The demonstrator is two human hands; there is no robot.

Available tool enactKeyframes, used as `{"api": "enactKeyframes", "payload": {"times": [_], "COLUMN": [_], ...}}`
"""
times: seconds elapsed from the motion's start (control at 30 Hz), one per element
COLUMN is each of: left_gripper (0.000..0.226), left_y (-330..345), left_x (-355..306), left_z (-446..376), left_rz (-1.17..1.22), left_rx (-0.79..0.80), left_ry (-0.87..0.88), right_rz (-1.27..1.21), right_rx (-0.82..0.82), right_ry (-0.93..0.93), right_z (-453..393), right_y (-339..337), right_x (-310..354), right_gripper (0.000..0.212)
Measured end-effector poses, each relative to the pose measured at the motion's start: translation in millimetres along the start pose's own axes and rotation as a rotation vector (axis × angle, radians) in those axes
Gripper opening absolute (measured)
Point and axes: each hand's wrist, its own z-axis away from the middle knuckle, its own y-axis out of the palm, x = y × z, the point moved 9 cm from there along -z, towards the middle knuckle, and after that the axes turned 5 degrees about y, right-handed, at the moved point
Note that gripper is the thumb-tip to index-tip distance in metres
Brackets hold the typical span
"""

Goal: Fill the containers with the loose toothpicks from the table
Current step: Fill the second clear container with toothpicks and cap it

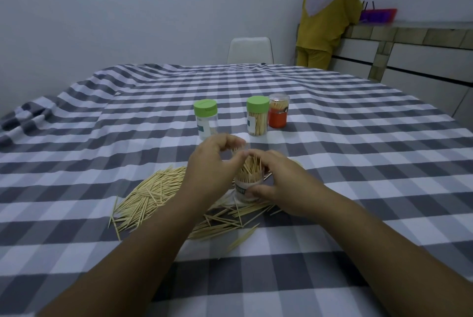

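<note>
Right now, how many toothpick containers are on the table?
4. Open clear jar between the hands; green-lidded near-empty jar behind it; green-lidded full jar to its right; orange-labelled clear-lidded jar beside that. None look hidden.

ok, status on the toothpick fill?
Both hands, left hand and right hand, on open container, partly filled. Loose toothpicks remain. Nothing blocking.

Home dining area: surface (332, 122) under grey-white checked cloth (128, 111), white chair (250, 50) at far edge, tiled counter with drawers (409, 55) far right, plain white walls (128, 9).
</note>
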Motion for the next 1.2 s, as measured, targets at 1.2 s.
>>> {"api": "enactKeyframes", "payload": {"times": [1.2], "left_gripper": [0.046], "left_y": [-38.0], "left_x": [58.1], "left_z": [2.0], "left_rz": [-0.732], "left_rx": [0.561], "left_ry": [-0.249], "right_rz": [-0.030], "right_rx": [0.006], "right_ry": [0.023], "right_z": [-1.0], "right_y": [4.4], "right_x": [0.6], "right_gripper": [0.077]}}
